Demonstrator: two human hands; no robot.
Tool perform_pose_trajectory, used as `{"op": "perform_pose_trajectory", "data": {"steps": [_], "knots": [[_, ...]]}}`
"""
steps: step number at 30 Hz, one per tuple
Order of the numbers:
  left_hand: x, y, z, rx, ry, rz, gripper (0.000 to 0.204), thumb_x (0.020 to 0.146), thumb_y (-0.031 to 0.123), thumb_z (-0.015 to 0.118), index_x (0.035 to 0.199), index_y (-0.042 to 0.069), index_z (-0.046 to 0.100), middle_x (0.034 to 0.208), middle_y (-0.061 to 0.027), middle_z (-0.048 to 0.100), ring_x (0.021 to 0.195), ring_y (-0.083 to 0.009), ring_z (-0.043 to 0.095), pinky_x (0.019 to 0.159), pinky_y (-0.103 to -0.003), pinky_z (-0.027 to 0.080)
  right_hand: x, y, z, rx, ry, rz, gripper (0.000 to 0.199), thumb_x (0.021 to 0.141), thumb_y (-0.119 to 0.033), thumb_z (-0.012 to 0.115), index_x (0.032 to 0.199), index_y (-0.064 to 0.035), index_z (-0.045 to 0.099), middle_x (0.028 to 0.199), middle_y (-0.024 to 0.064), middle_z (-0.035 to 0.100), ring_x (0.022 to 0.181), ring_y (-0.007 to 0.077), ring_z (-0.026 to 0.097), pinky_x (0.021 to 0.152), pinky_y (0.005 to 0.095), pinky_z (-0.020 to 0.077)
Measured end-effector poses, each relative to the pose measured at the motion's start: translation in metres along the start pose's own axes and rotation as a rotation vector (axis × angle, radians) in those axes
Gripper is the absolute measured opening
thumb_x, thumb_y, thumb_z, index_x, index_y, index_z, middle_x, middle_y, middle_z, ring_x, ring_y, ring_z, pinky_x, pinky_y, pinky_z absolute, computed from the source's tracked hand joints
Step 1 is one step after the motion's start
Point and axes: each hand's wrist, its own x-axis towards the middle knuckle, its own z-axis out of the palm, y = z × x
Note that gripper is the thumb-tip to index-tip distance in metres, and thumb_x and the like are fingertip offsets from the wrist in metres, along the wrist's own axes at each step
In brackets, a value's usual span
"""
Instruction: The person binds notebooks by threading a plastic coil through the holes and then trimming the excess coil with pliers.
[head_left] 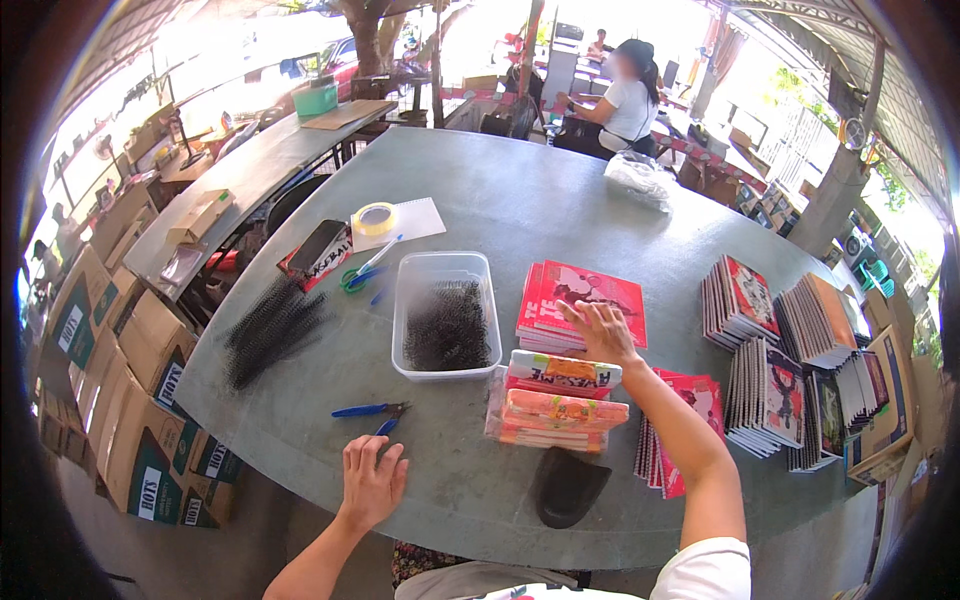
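My right hand (602, 332) lies on a stack of red notebooks or covers (590, 285), fingers stretched over the top one. Just nearer to me stand wrapped packs with orange and white tops (565, 405). At the table's front edge, my left hand (375, 482) rests with loosely bent fingers, apart, holding nothing. Beyond it lie blue-handled pliers or cutters (368, 411). A clear plastic tub (397, 290) full of black wire coils (447, 325) sits between the pliers and the red stack. More black coils (270, 330) lie loose to its left.
Stacks of spiral notebooks (765, 395) crowd the right side. A dark curved pad (570, 488) lies near the front edge. Scissors (355, 280), a tape roll (376, 219) and a phone (318, 245) lie farther back. Cardboard boxes (150, 480) stand left; a person (625, 100) sits beyond the table.
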Motion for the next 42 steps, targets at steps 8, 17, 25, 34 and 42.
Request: {"op": "perform_pose_trajectory", "data": {"steps": [8,17,25,34,42], "knots": [[-0.002,-0.001,0.002,-0.040,0.015,-0.001,0.016,0.077,0.013,0.064,0.091,0.005,0.061,0.101,-0.0114,0.050,0.099,-0.0307,0.047,0.085,-0.043,0.038,-0.002,0.007,-0.008,-0.123,0.035,-0.123,0.061,0.066,-0.045,0.070,0.123,-0.0303,0.054,0.086,0.0033,0.052,0.080,0.0243,0.055,0.068,0.0395,0.0509],[-0.002,0.000,0.000,-0.057,0.058,0.039,0.011,0.077,0.013,0.064,0.086,0.006,0.062,0.093,-0.0089,0.054,0.095,-0.0286,0.050,0.084,-0.041,0.039,-0.004,0.016,-0.013,0.052,0.040,-0.099,0.042,0.067,-0.020,0.070,0.109,-0.0177,0.064,0.086,0.0055,0.062,0.079,0.0234,0.061,0.069,0.0351,0.0524],[0.021,-0.004,0.008,-0.146,0.108,0.011,0.021,0.077,0.013,0.066,0.095,0.006,0.060,0.097,-0.0100,0.056,0.095,-0.0296,0.052,0.084,-0.040,0.040,0.035,0.016,-0.119,0.223,0.025,0.284,0.027,0.079,-0.017,0.057,0.105,-0.0090,0.057,0.085,0.0173,0.065,0.075,0.0371,0.063,0.066,0.0456,0.0496],[0.185,0.039,0.024,-1.170,-0.005,-0.240,0.060,0.070,0.009,0.076,0.122,0.004,0.047,0.108,-0.0115,0.060,0.097,-0.0249,0.059,0.083,-0.035,0.048,0.074,-0.069,-0.235,0.415,-0.171,-0.001,0.030,0.079,-0.016,0.062,0.107,-0.0045,0.057,0.077,0.0213,0.063,0.074,0.0374,0.062,0.065,0.0458,0.0472],[0.121,0.029,0.076,-0.633,0.031,0.061,0.062,0.075,0.022,0.071,0.127,0.003,0.043,0.122,-0.0206,0.048,0.119,-0.0353,0.042,0.099,-0.045,0.034,0.042,-0.084,-0.145,0.540,-0.507,0.113,0.053,0.083,-0.038,0.059,0.126,-0.0105,0.045,0.102,0.0214,0.062,0.095,0.0343,0.060,0.079,0.0435,0.0471]]}}
